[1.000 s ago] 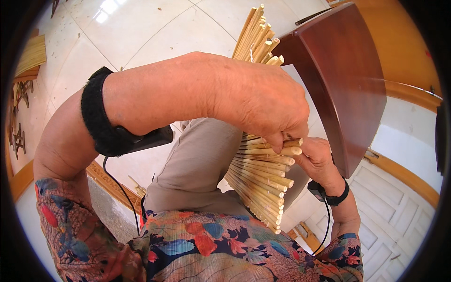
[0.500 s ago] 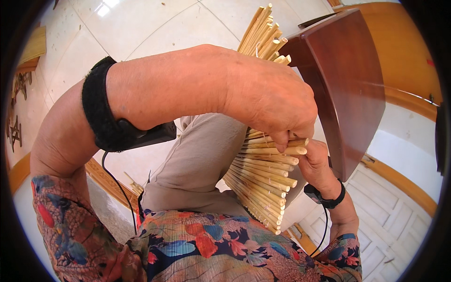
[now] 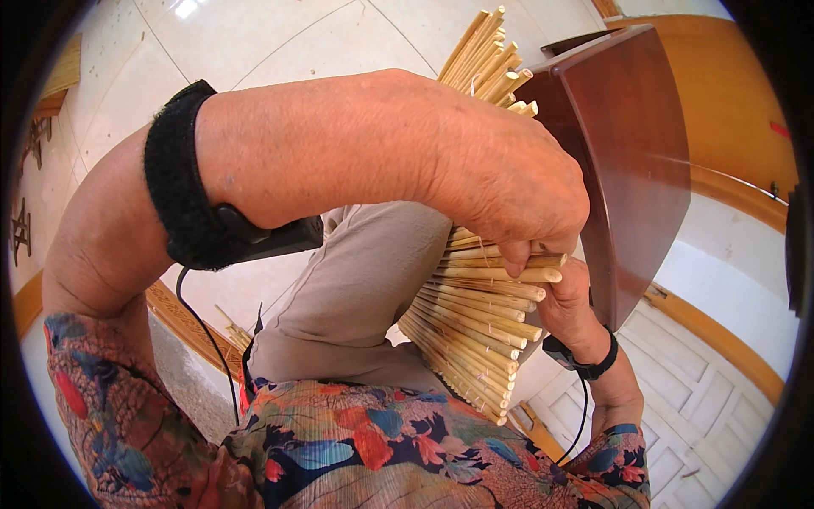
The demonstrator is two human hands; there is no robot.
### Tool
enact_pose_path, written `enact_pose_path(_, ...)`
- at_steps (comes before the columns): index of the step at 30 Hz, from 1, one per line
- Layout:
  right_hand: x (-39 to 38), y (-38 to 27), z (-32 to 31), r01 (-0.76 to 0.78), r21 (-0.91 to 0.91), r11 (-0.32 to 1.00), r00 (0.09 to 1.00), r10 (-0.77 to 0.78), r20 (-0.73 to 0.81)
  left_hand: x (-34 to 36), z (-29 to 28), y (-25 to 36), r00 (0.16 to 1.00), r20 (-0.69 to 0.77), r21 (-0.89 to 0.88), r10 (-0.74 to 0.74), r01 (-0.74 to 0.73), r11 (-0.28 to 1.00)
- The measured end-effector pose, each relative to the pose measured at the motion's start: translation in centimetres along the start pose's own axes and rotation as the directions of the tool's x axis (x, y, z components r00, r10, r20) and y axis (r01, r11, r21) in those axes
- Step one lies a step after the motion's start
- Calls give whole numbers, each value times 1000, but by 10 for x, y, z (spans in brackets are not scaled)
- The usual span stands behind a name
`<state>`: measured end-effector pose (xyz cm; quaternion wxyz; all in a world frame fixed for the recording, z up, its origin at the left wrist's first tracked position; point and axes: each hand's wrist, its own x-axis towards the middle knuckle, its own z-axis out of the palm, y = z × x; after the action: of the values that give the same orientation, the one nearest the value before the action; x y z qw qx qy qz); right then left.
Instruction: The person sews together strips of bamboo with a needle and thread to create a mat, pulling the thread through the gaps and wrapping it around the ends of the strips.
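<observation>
A row of pale, straw-coloured stalks (image 3: 475, 301) fans out beside my knee, bound side by side with thin thread. More of its stalk ends (image 3: 487, 64) stick up beyond my left wrist. My left hand (image 3: 526, 191) reaches across from the left, its fingers bent down and closed on the uppermost stalks of the near fan. Just below and to the right, my right hand (image 3: 570, 301) is closed at the cut ends of the same stalks, some of its fingers hidden behind them. The two hands almost meet.
A dark red-brown wooden piece of furniture (image 3: 632, 161) stands right of the stalks, near both hands. My bent knee in beige trousers (image 3: 356, 288) lies under the left forearm. Black cables (image 3: 199, 318) hang from wrist straps. Small folding stools (image 3: 24, 229) stand far left on the tiled floor.
My left hand has shifted slightly to the right, with the stalk ends moving a little along with it. The right hand stays at the stalk ends.
</observation>
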<state>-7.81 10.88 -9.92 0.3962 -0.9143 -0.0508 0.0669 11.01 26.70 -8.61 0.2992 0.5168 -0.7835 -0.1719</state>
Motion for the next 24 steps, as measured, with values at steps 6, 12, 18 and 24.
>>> enact_pose_path(6,1,0,-2,-56,20,998,998,55,26,4,2,-3,1000,-3,-22,2,-2,1000)
enact_pose_path(12,4,-7,-3,-97,-11,995,994,97,53,6,1,-5,999,32,-37,-9,10,999)
enact_pose_path(18,3,-17,-4,-187,-75,979,974,195,118,11,2,-6,999,38,-14,19,-18,1000)
enact_pose_path(24,6,-21,-7,-318,-75,945,940,325,105,17,5,-12,999,53,-6,-10,10,1000)
